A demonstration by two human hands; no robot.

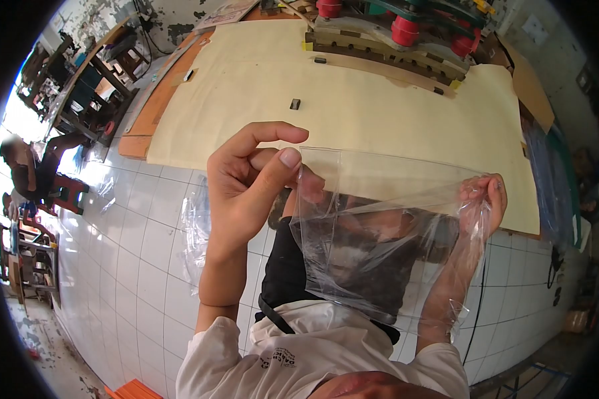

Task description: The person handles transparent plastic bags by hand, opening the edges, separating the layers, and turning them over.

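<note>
I see my left hand (249, 183) pinching the top corner of a clear plastic bag (379, 233) between thumb and forefinger. My right hand (482, 199) grips the bag's opposite edge, fingers closed on the film and partly veiled by it. The bag hangs stretched between both hands, in front of my chest, above the white tiled floor (133, 246). Beyond it lies a worktop (393, 106) covered with pale board, carrying a machine with red rollers (406, 30).

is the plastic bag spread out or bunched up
Spread out: the clear bag is stretched flat between the left hand and right hand, each pinching an upper corner.
</note>
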